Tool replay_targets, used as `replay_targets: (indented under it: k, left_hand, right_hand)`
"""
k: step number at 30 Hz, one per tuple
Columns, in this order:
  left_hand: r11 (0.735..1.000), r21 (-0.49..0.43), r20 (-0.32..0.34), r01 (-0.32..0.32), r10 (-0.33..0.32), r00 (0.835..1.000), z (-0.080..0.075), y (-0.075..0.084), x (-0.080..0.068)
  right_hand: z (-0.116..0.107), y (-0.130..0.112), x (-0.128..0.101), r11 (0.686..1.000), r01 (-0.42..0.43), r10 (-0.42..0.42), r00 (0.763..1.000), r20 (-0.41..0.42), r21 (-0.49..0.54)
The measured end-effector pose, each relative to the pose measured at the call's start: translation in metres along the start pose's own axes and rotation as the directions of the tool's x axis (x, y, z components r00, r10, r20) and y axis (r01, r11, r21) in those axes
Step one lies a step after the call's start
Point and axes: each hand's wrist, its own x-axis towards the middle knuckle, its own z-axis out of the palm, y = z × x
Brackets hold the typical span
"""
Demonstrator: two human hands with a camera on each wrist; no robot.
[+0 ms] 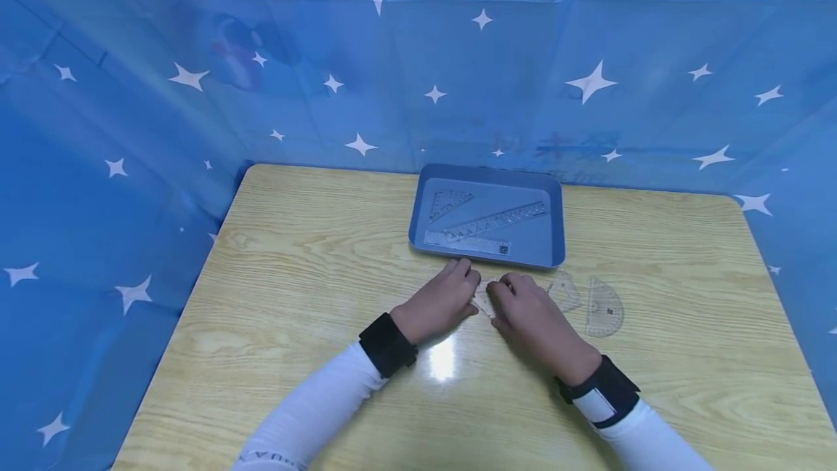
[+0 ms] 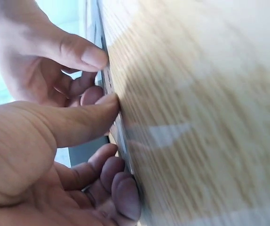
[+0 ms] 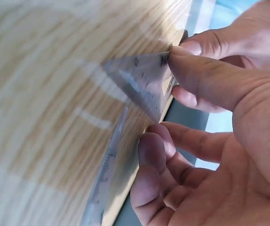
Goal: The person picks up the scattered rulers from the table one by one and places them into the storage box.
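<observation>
Here, a wooden table [image 1: 294, 296] stands before a blue star-printed cloth backdrop [image 1: 131, 93]. Right of the hands, two clear items lie flat on the table: a small transparent triangle [image 1: 564, 291] and, just right of it, a transparent protractor [image 1: 603, 307]. They are close together; whether they overlap cannot be told. Neither blocks the hands.

Both hands meet at the table's centre, just near of the tray. The left hand [image 1: 439, 302] and the right hand [image 1: 532, 318] hold a transparent set square [image 1: 484, 299] between them. In the right wrist view the set square [image 3: 142, 84] is tilted up from the table, with the right thumb pressed on its upper corner and the curled fingers [image 3: 151, 155] beneath its lower edge. In the left wrist view the left thumb [image 2: 85, 117] and curled fingers pinch the thin edge of the set square [image 2: 118, 127]. Both hands are thus grasping it.

At the far centre a blue tray [image 1: 552, 231] rests on the table. It contains a clear triangle [image 1: 447, 202] at far left, a long clear ruler [image 1: 500, 220] lying diagonally, and another straight ruler [image 1: 466, 242] along the near side.
</observation>
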Motion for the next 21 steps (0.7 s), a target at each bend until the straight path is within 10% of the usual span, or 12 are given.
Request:
replay_targets:
  k: [6, 21]
  left_hand:
    - [0.99, -0.094, 0.021, 0.1, -0.099, 0.995, -0.001, 0.003, 0.002]
    - [0.961, -0.132, 0.123, 0.242, -0.226, 0.966, -0.002, 0.013, 0.008]
  right_hand:
    - [-0.004, -0.004, 0.005, 0.987, -0.158, 0.153, 0.981, 0.116, 0.03]
    - [-0.005, 0.006, 0.021, 0.927, -0.279, 0.204, 0.936, 0.287, 0.251]
